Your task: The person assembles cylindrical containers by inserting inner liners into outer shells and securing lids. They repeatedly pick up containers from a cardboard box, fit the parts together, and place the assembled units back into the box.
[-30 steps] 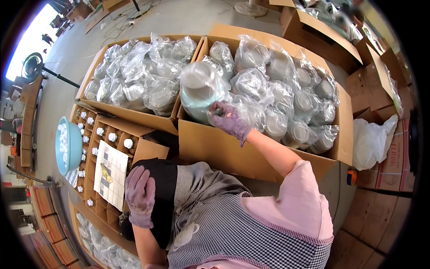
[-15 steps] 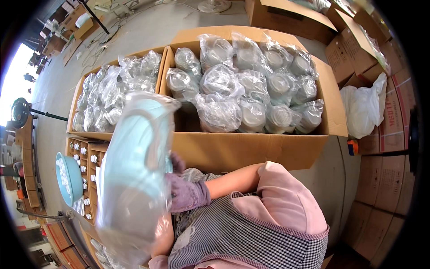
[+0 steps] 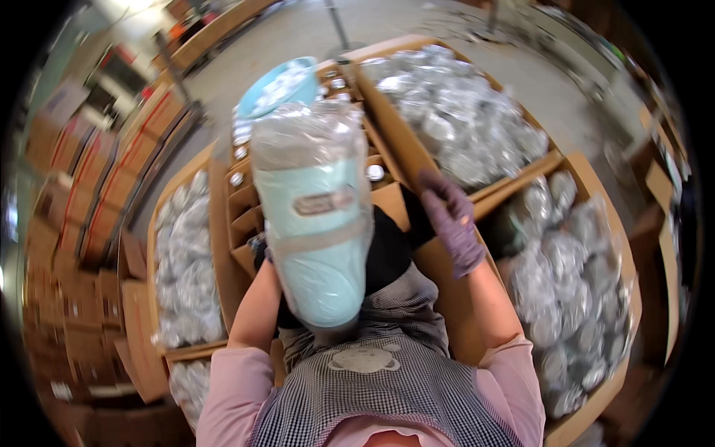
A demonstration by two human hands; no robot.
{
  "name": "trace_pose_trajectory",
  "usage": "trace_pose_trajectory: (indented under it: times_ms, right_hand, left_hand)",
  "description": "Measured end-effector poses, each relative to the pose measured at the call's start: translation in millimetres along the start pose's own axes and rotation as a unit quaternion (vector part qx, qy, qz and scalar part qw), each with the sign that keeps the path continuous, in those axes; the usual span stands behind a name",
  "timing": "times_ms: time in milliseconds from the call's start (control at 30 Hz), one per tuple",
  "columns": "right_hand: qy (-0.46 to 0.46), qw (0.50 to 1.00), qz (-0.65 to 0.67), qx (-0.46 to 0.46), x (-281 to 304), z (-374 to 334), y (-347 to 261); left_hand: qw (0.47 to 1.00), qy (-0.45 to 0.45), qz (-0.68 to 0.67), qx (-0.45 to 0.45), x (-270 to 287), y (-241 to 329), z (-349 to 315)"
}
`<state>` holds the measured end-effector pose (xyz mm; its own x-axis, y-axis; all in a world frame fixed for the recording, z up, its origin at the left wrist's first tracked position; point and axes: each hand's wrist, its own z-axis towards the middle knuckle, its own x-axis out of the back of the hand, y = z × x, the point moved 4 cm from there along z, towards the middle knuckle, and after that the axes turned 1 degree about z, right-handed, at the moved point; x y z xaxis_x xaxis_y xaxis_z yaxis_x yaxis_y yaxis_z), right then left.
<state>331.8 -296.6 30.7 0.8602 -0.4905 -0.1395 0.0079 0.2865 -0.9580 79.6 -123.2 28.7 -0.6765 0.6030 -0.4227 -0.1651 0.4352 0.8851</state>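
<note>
A tall light-blue vessel (image 3: 316, 238) in a clear plastic bag stands upright before me, with a grey band around it and a dark label on its front. My left hand (image 3: 269, 255) grips it from the left and behind; most of that hand is hidden by the vessel. My right hand (image 3: 453, 223), in a purple glove, is apart from the vessel with its fingers spread and nothing in them. It hangs near the meeting edges of two cartons on the right.
A carton of plastic-wrapped glassware (image 3: 562, 287) stands at right, another bagged load (image 3: 454, 112) beyond it. Ahead, a divided carton (image 3: 387, 167) holds white-capped bottles, beside a blue basin (image 3: 249, 100) of white pieces. More bagged items (image 3: 186, 261) fill a carton at left.
My view has swung left. The vessel has come upright in front of me, and my right hand has left it and moved out to the right.
</note>
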Motion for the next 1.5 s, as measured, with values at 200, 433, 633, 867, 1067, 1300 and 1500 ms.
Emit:
trace_pose_trajectory:
  times_ms: [200, 433, 633, 867, 1067, 1300, 1500]
  right_hand:
    - [-0.296, 0.954, -0.038, 0.029, -138, 71, -44]
    - [-0.267, 0.96, -0.072, -0.031, -187, 72, -28]
    - [-0.189, 0.959, -0.209, 0.035, -207, 49, -18]
    - [-0.289, 0.923, -0.239, 0.086, -165, -69, 24]
    - [-0.267, 0.92, -0.207, 0.201, -80, -40, 43]
    - [-0.306, 0.9, -0.233, 0.203, -265, 89, -71]
    - [-0.234, 0.96, -0.151, -0.012, -262, 83, -52]
  left_hand:
    - [0.997, 0.004, -0.049, -0.056, 40, -36, -54]
    - [0.846, 0.308, 0.285, -0.33, 53, -23, -143]
    - [0.794, 0.286, 0.489, -0.221, 16, -95, -195]
    - [0.759, 0.212, 0.556, -0.264, 31, -122, -231]
    - [0.694, 0.129, 0.628, -0.329, 38, -146, -256]
    - [0.701, 0.013, 0.68, -0.216, 31, -132, -257]
    - [0.882, 0.085, 0.405, -0.226, 97, -5, -280]
